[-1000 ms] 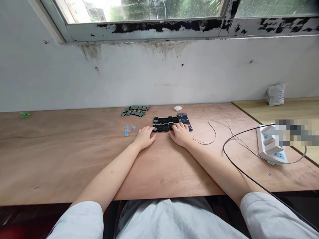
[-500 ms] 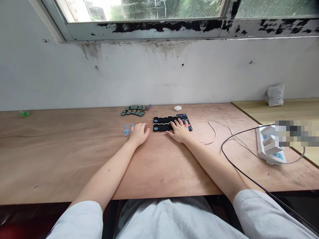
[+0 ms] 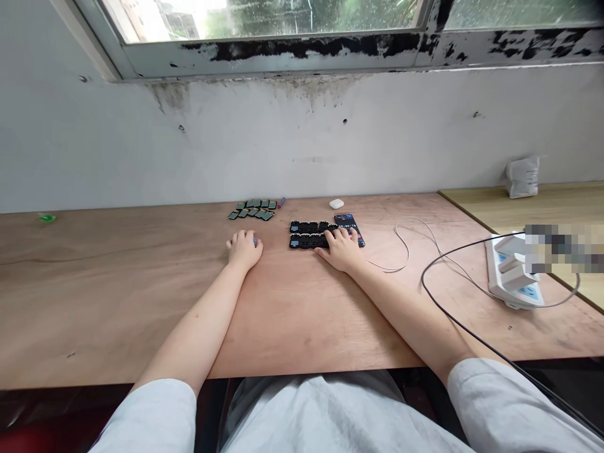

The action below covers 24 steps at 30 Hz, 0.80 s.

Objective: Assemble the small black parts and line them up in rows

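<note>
My left hand [image 3: 244,249] lies on the wooden table [image 3: 117,296], fingers curled down over a scatter of small light-blue pieces, one of which [image 3: 255,241] peeks out at its right side. My right hand [image 3: 340,248] rests with fingers spread on the right end of a black tray of small sockets [image 3: 306,234], two rows long, some holding blue-grey parts. Whether the left fingers pinch a piece is hidden.
A group of green-grey chips [image 3: 255,209] lies behind the tray. A phone showing a timer [image 3: 352,225] sits by my right hand, a white earbud case [image 3: 336,204] beyond it. Cables [image 3: 425,277] and a white power strip [image 3: 512,274] lie at the right.
My left hand has slid left from the tray's left end onto the small blue pieces, covering them. My right hand has stayed on the tray.
</note>
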Each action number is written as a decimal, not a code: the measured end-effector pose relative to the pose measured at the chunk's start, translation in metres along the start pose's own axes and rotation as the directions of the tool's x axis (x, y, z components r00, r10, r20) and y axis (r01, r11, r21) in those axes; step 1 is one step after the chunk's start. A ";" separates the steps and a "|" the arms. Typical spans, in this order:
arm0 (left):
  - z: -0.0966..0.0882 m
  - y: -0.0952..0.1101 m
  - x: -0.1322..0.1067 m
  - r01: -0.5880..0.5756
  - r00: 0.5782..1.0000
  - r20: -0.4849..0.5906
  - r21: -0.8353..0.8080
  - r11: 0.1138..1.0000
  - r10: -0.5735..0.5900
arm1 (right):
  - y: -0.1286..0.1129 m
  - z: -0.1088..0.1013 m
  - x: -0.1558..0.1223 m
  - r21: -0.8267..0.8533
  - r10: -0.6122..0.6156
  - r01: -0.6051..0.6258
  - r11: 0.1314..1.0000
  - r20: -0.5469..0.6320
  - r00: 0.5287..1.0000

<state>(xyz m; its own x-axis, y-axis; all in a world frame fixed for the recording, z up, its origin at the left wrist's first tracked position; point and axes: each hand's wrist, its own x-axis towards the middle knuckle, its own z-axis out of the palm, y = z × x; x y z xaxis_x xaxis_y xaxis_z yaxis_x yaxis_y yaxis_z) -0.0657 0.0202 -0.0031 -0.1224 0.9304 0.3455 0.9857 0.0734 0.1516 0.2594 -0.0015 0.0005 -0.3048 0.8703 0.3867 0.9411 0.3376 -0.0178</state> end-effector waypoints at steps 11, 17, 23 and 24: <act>0.004 0.048 -0.011 -0.428 0.903 -0.058 -0.163 0.889 0.425 | 0.001 0.002 0.003 0.039 0.004 -0.006 0.999 0.044 0.999; 0.004 0.116 0.014 -0.621 0.771 0.025 -0.193 0.760 0.637 | 0.001 0.005 0.004 0.035 -0.006 0.004 0.999 0.047 0.999; 0.016 0.157 0.052 -0.477 0.801 0.320 -0.172 0.862 0.506 | 0.003 0.005 0.003 0.031 0.011 -0.013 0.999 0.044 0.999; 0.019 0.160 0.053 -0.456 0.799 0.352 -0.172 0.873 0.487 | 0.003 0.004 0.003 0.031 0.013 -0.014 0.999 0.043 0.999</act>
<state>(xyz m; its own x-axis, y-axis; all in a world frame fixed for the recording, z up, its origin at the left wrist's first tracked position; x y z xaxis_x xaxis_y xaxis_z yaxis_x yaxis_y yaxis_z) 0.0880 0.0882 0.0224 0.4227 0.9059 0.0238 0.8966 -0.4219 0.1344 0.2606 0.0038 -0.0025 -0.2990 0.8891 0.3465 0.9403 0.3365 -0.0519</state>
